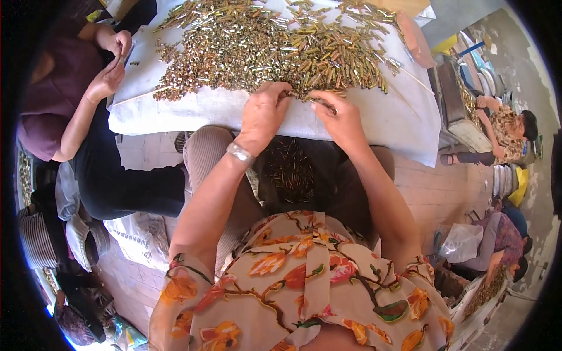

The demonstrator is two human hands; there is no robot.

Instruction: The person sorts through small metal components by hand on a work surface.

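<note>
A wide heap of small brass-coloured and silvery metal parts lies before me, short rings and nuts mostly on its left. Longer ribbed metal sleeves fill its right side. At the heap's near edge, my left hand is closed, its thumb and fingertips pinched together over something too small to make out. Just to its right, my right hand pinches a small metal piece between thumb and forefinger. The fingertips of both hands nearly meet. A dark container with finished-looking slim metal pieces sits between my knees.
White cloth covers the table, with thin sticks near its sides. A pinkish block lies at the right edge. A co-worker's hands are at the left. Other people sit by trays at the right; a white sack lies on the floor.
</note>
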